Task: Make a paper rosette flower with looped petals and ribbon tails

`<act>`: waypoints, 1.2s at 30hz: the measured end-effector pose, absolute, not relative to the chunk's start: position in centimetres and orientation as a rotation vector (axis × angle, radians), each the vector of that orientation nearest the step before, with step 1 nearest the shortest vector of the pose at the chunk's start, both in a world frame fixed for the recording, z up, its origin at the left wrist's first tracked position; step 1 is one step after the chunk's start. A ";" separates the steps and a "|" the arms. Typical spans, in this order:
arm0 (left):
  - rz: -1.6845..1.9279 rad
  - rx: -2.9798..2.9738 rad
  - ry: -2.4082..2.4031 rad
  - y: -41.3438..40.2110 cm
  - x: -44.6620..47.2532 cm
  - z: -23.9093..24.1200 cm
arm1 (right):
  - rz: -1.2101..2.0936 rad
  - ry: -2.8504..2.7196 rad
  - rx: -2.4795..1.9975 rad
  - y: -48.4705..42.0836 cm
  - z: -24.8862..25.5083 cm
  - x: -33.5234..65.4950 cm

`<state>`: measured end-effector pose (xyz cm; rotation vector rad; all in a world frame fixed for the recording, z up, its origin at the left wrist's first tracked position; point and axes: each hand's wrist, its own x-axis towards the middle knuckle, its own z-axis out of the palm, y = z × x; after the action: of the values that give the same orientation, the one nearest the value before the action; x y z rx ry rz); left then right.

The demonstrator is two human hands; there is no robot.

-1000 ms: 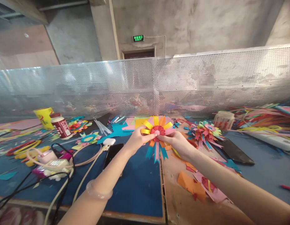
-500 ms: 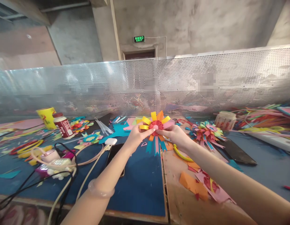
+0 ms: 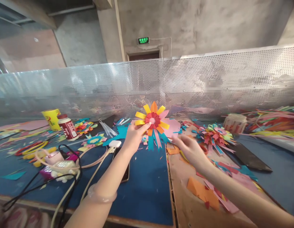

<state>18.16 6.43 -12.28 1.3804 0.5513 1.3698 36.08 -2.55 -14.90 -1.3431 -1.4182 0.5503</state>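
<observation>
A paper flower (image 3: 153, 119) with yellow, orange and pink petals, a pleated red centre and blue and pink ribbon tails is upright above the table. My left hand (image 3: 136, 134) is closed on its left side, with the thumb on the front near the pink round middle. My right hand (image 3: 190, 148) is apart from the flower, to its lower right, with loosely bent fingers and nothing visible in them. Behind the flower lies a sheet of pink paper (image 3: 173, 126). Orange paper pieces (image 3: 202, 190) lie below my right hand.
A perforated metal screen (image 3: 109, 82) runs behind the table. To the left stand a red-and-white bottle (image 3: 67, 128) and a yellow cup (image 3: 52, 119), with tangled cables (image 3: 77, 177) nearer. On the right are a ribbon flower (image 3: 214, 134), a black phone (image 3: 251, 156) and a clear jar (image 3: 234, 123).
My right hand has let go of the flower and moved to the right and down. My left hand has raised the flower slightly and shifted it left, so its right-hand petals show.
</observation>
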 end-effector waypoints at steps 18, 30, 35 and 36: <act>1.392 1.316 0.491 6.1 18.9 -12.8 | 0.803 -1.215 -1.333 -4.1 -18.7 35.6; 1.301 1.442 0.569 5.2 19.5 -13.2 | 0.809 -1.303 -1.298 -4.2 -18.9 35.3; 1.278 1.465 0.615 4.9 19.8 -13.4 | 0.858 -1.302 -1.280 -4.2 -19.2 35.1; 1.274 1.468 0.620 4.9 19.8 -13.5 | 0.857 -1.300 -1.282 -4.2 -19.2 35.0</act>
<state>19.79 4.90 -13.46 1.4675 0.6197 1.2737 35.02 -4.23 -19.21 -1.2817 -1.2999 0.8574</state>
